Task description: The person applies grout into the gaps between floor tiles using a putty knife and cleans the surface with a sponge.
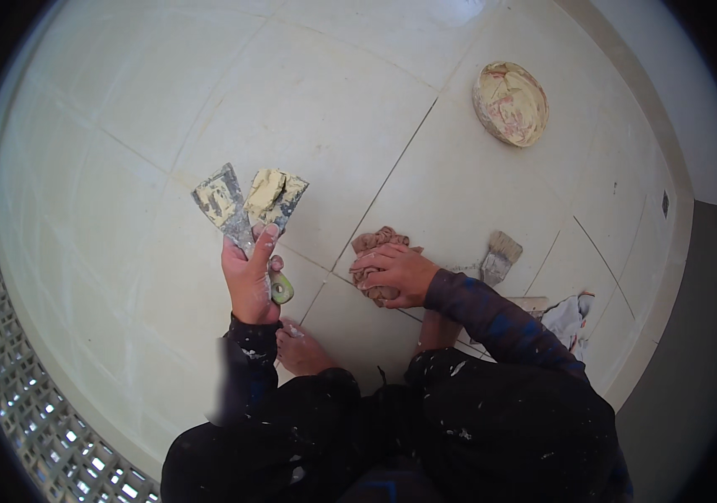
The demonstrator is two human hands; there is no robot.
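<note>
My left hand [249,272] is closed round two putty knives held upright side by side. The left blade [220,197] carries smears of pale yellow paste; the right blade [276,194] bears a thicker lump of it. A green handle end [282,288] pokes out below my fingers. My right hand [396,272] grips a crumpled brown cloth [382,239] low over the tiles, its fingers curled over it. Just right of that hand lies a wide paintbrush [501,256] with pale bristles.
A round pan [511,102] of cream paste sits at the upper right of the tiled floor [375,117]. Crumpled white material [566,320] lies beyond my right forearm. A perforated grille [40,402] borders the left, a wall edge the right. My bare feet [300,352] are below.
</note>
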